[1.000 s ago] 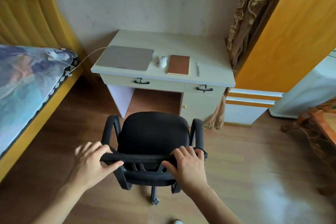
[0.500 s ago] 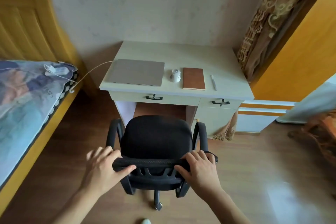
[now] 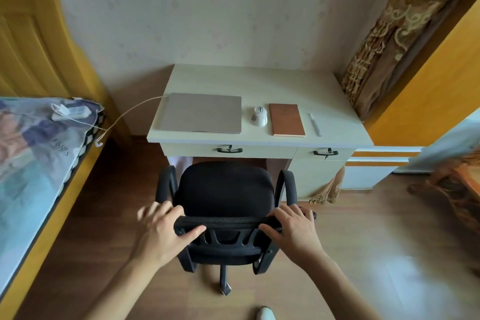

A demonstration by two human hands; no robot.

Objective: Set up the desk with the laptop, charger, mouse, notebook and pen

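Observation:
On the pale desk lie a closed grey laptop, a white mouse, a brown notebook and a pen, in a row from left to right. A white charger cable runs from the laptop's left side to a white charger brick on the bed. A black office chair stands in front of the desk. My left hand and my right hand both grip the top of its backrest.
A bed with a yellow frame and patterned cover fills the left side. A patterned curtain and a yellow door stand to the right of the desk. A wooden piece of furniture is at the right edge. The floor is wood.
The chair has rolled closer to the desk with both hands on its backrest, and my view has moved forward. The desk items have not moved.

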